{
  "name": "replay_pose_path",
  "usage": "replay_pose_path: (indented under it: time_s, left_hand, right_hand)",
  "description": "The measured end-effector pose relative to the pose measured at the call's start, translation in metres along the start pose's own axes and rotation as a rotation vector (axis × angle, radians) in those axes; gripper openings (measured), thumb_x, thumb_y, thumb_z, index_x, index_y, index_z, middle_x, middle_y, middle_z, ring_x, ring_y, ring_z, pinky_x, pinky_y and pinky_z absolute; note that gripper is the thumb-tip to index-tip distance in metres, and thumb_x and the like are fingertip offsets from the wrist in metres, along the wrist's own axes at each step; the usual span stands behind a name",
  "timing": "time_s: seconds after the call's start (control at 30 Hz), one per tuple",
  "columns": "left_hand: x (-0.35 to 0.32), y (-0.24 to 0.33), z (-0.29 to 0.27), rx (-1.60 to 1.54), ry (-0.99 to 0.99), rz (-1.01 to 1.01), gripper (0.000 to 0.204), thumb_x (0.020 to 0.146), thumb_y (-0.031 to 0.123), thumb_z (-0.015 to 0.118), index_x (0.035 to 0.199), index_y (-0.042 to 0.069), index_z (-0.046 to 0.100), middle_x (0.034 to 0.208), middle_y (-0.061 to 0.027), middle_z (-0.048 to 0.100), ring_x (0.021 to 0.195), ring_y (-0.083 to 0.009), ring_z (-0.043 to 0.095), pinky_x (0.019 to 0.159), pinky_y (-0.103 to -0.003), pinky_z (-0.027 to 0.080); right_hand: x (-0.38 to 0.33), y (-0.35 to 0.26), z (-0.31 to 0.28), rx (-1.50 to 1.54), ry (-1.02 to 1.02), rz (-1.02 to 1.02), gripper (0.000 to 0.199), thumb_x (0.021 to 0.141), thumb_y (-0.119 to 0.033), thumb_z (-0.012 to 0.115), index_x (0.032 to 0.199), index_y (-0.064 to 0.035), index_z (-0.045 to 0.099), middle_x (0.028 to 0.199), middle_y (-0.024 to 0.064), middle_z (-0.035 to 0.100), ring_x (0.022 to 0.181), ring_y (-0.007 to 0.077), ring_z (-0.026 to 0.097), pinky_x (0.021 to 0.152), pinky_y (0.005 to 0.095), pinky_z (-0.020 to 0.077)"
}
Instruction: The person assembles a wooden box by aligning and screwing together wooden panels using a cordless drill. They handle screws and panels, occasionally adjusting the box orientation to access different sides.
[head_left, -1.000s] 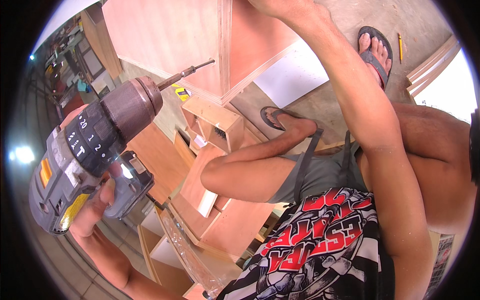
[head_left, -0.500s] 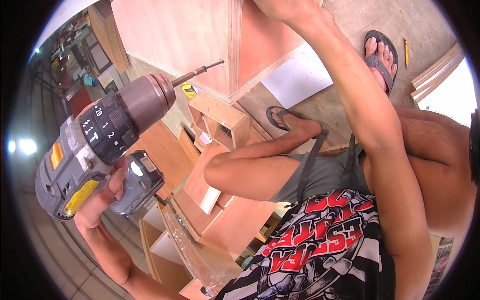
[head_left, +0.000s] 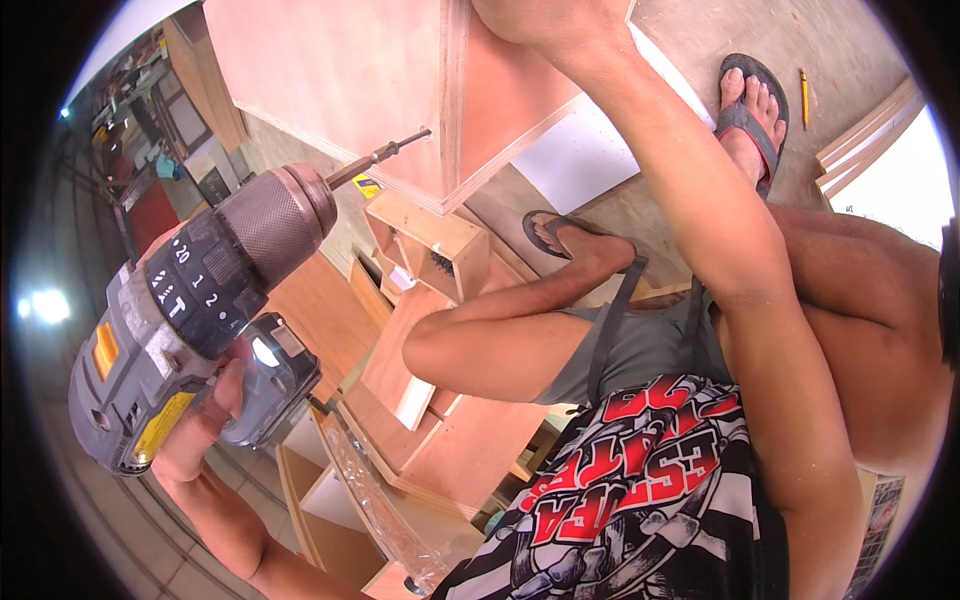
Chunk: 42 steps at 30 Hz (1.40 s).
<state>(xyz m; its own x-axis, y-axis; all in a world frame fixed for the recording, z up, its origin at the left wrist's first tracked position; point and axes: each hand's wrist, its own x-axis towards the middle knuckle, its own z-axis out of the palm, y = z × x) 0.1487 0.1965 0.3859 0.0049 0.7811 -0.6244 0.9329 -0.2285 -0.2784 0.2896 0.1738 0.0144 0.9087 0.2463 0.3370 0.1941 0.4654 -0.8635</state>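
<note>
L hand grips cordless drill, bit at plywood panel edge; R hand holds panel top.

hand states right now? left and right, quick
Left hand: closed around the grip of the grey and yellow cordless drill.
Right hand: resting on the top edge of the upright plywood panel; fingers are cut off by the frame, so its grip cannot be told.
</note>
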Motion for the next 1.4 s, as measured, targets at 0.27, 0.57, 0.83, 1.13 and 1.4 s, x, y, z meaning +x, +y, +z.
replay_pose_path:
  time_s: [0.27, 0.57, 0.83, 1.13, 1.4]
  left_hand:
    - [0.001, -0.004, 0.006, -0.189, 0.000, 0.160, 0.032, 0.081, 0.012, 0.077, 0.110, 0.003, 0.067, 0.079, -0.0014, 0.064, 0.062, -0.0101, 0.055, 0.059, -0.025, 0.043]
    - [0.005, -0.021, 0.006, -0.251, 0.023, 0.213, 0.042, 0.081, 0.011, 0.075, 0.120, 0.001, 0.061, 0.078, -0.0041, 0.061, 0.059, -0.0109, 0.052, 0.054, -0.025, 0.041]
    - [0.013, -0.011, 0.014, -0.350, -0.010, 0.160, 0.039, 0.079, 0.015, 0.076, 0.112, -0.001, 0.062, 0.075, -0.0038, 0.060, 0.057, -0.0111, 0.054, 0.052, -0.026, 0.042]
    - [0.018, -0.013, 0.019, -0.320, -0.053, 0.140, 0.027, 0.081, 0.005, 0.073, 0.106, 0.003, 0.064, 0.078, -0.0022, 0.061, 0.056, -0.0100, 0.053, 0.052, -0.025, 0.043]
    - [0.017, -0.014, 0.026, -0.290, -0.050, 0.018, 0.023, 0.084, 0.005, 0.073, 0.106, 0.004, 0.065, 0.081, -0.0020, 0.063, 0.059, -0.0107, 0.056, 0.054, -0.026, 0.046]
  right_hand:
    - [0.009, -0.007, -0.040, 0.131, -0.370, 0.213, 0.070, 0.092, -0.059, 0.064, 0.113, 0.0079, 0.064, 0.103, 0.0242, 0.066, 0.097, 0.0321, 0.063, 0.086, 0.0404, 0.0500]
    - [0.012, -0.012, -0.045, 0.228, -0.436, 0.301, 0.073, 0.092, -0.060, 0.066, 0.122, 0.0066, 0.063, 0.110, 0.0237, 0.067, 0.105, 0.0315, 0.063, 0.091, 0.0390, 0.0506]
    - [0.015, -0.005, -0.035, 0.202, -0.431, 0.281, 0.065, 0.092, -0.053, 0.070, 0.118, 0.0059, 0.065, 0.100, 0.0177, 0.068, 0.094, 0.0243, 0.063, 0.082, 0.0354, 0.0513]
    - [0.017, -0.035, -0.051, 0.147, -0.507, 0.371, 0.060, 0.093, -0.051, 0.070, 0.115, 0.0041, 0.065, 0.093, 0.0107, 0.064, 0.089, 0.0181, 0.059, 0.077, 0.0308, 0.0485]
    - [0.020, -0.039, -0.048, 0.123, -0.526, 0.467, 0.052, 0.094, -0.049, 0.069, 0.105, 0.0016, 0.063, 0.085, 0.0042, 0.058, 0.082, 0.0129, 0.054, 0.073, 0.0271, 0.0447]
